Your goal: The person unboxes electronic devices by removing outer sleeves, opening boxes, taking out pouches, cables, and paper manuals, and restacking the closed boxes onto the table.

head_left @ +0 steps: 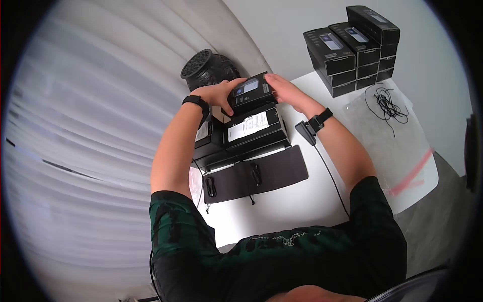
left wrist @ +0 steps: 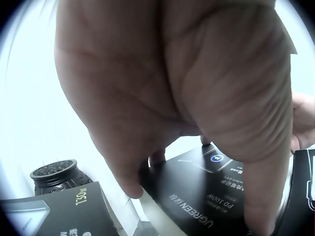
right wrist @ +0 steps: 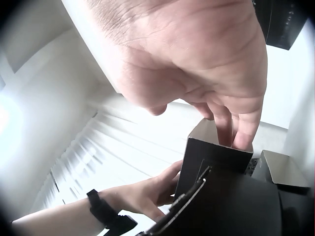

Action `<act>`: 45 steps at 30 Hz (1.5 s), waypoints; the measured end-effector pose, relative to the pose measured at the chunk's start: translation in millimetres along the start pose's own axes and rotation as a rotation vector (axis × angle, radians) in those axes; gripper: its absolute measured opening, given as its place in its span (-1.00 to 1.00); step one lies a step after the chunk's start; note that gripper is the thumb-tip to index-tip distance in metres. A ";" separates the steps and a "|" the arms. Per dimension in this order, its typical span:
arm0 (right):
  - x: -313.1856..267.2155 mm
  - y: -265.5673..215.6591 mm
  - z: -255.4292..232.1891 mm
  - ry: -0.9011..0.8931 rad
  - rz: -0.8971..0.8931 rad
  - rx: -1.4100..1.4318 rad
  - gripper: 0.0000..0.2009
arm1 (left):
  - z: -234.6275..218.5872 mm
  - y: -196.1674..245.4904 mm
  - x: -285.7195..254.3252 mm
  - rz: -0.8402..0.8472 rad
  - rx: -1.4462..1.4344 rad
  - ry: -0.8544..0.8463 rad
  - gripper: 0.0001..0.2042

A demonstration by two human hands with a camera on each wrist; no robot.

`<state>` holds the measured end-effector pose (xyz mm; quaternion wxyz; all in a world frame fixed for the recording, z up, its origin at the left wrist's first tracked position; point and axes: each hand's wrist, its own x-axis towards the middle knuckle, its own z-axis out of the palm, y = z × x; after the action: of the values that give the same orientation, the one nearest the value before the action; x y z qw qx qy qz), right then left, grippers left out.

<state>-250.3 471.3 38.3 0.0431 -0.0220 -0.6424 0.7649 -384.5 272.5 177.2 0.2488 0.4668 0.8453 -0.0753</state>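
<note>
A black printed box (head_left: 254, 90) sits at the back of the table, above another black box with a white paper (head_left: 248, 126) on it. The left hand (head_left: 216, 95) grips the printed box; the left wrist view has its thumb and fingers on opposite sides of the lettered box face (left wrist: 197, 196). At the right end of the same box is the right hand (head_left: 287, 93). Seen from the right wrist, the fingers (right wrist: 241, 132) are extended and touch the upper edge of a black box end (right wrist: 216, 157) with a pale inside, thumb apart. Where the right fingertips end is partly hidden.
Stacked black boxes (head_left: 332, 50) stand at the back right, near a tangled black cord (head_left: 387, 105) on clear plastic. A dark carved pot (head_left: 209, 70) is behind the left hand. A dark strip (head_left: 276, 171) with small black cables lies in front of the boxes.
</note>
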 end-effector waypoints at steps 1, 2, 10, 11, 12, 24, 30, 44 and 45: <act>-2.3 -0.2 4.5 0.006 0.007 0.059 -0.44 | 1.8 0.1 -0.2 -0.021 0.008 -0.004 0.28; -4.8 -0.9 5.8 0.010 0.011 0.116 -0.42 | 2.0 0.2 0.2 -0.041 0.016 -0.006 0.31; 0.7 11.8 -3.4 -0.097 0.047 0.103 -0.42 | 0.4 6.3 -4.3 -0.078 0.234 -0.042 0.33; 0.5 14.3 -3.2 -0.090 0.044 0.129 -0.43 | -0.7 -2.9 -3.3 -0.020 0.185 -0.001 0.29; 1.0 16.8 -2.8 -0.085 0.042 0.155 -0.44 | -3.0 -10.6 -4.3 0.036 0.134 0.038 0.24; 12.0 22.6 -0.5 -0.066 0.096 0.075 -0.46 | -33.6 38.6 -156.8 0.321 -0.193 0.825 -0.42; 12.5 20.1 5.9 -0.091 0.081 0.050 -0.47 | 65.9 112.2 -259.7 0.616 -0.361 1.258 -0.52; -60.9 -59.8 -58.9 0.672 -0.578 -0.718 -0.72 | 255.2 111.9 -315.0 0.607 -1.057 1.074 -0.64; -62.7 -62.9 -70.0 0.687 -0.589 -0.789 -0.71 | 252.5 109.4 -319.9 0.618 -1.042 1.036 -0.66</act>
<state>-179.3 544.8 86.7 0.4470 -0.1034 -0.8061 0.3738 -64.7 1.8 127.4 0.0199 0.4792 0.6124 0.6284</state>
